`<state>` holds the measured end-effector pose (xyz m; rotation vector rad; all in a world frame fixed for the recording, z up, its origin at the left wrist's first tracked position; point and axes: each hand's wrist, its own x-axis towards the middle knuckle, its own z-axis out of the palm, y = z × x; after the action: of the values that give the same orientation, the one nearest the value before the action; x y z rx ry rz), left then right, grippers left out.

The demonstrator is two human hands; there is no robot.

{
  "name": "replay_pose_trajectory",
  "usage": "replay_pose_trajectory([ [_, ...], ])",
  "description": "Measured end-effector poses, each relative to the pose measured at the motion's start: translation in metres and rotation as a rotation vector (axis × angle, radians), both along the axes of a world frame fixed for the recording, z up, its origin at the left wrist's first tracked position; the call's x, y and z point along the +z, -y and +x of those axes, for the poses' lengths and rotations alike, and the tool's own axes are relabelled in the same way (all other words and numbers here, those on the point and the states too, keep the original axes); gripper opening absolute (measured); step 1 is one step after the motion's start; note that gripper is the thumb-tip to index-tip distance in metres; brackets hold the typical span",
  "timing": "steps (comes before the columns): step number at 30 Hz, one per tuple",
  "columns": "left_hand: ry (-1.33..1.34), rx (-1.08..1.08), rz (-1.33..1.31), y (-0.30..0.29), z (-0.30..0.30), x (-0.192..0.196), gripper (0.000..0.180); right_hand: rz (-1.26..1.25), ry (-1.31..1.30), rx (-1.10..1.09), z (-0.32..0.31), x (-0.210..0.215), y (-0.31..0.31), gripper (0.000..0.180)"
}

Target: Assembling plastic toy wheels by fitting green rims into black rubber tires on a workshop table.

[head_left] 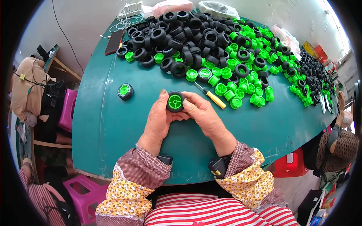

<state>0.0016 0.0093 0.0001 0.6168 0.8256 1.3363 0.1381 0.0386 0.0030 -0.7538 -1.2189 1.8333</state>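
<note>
Between my two hands, above the middle of the green table, is a small toy wheel, a black tire around a green spoked rim. My left hand grips its left side, thumb up along the edge. On the right side my right hand presses with the thumb, its fingers curled beneath. A second wheel, tire and green rim together, lies flat to the left. Just beyond my right hand rests a screwdriver with a yellow handle.
A big heap of black tires and loose green rims covers the table's far side. A dark phone-like slab and white cables lie at the far left. Co-workers sit left and right. Purple stools stand at the left.
</note>
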Motion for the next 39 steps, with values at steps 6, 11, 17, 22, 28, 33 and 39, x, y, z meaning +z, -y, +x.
replay_pose_trajectory([
  [6,-0.280,0.129,0.079,0.000,0.002,0.000,0.034,0.170,0.220,-0.008,0.001,-0.001,0.001,0.030],
  [11,-0.349,-0.052,0.057,-0.002,-0.006,0.009,0.041,0.231,0.198,-0.108,0.001,-0.009,-0.003,0.025],
  [17,-0.242,-0.063,0.064,0.002,-0.005,0.008,0.057,0.292,0.195,-0.095,-0.001,-0.007,0.001,0.027],
  [22,-0.214,-0.022,0.056,0.002,0.000,0.006,0.050,0.109,0.030,-0.107,-0.003,-0.014,0.000,0.024],
  [28,-0.335,-0.038,0.101,0.001,0.006,0.000,0.041,0.178,0.124,-0.159,-0.005,-0.024,-0.003,0.029],
  [33,-0.374,0.064,0.184,0.005,0.017,0.000,0.031,0.220,0.123,-0.213,-0.008,-0.024,-0.002,0.028],
  [39,-0.601,0.095,0.333,0.003,0.018,-0.009,0.032,0.144,0.135,-0.152,-0.001,-0.022,-0.003,0.029],
])
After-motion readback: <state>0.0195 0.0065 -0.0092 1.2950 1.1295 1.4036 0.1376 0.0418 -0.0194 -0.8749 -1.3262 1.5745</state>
